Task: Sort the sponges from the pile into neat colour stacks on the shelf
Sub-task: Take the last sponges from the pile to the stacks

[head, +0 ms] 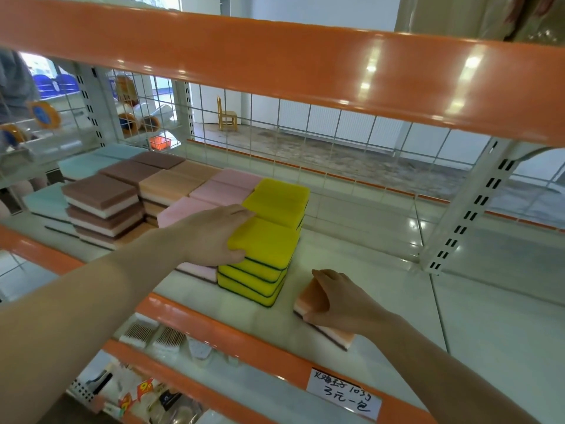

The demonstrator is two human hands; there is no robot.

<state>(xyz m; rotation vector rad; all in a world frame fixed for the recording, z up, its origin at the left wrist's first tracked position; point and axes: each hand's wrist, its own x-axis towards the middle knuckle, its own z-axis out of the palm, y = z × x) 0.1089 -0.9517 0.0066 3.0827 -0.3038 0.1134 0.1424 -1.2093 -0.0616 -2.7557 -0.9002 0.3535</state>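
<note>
One head cam, close in, looks fwd and down between orange shelf rails [275, 71] at shelf [351, 255].

handwritten price tag [344, 393] on shelf edge, "103g", "3元一包"

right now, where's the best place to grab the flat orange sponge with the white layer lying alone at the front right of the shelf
Pinch the flat orange sponge across its two long side edges, coming from above. It lies flat on the white shelf board with open space all round, and the right hand already rests on top. The left hand is busy at the yellow sponge stack.
</note>
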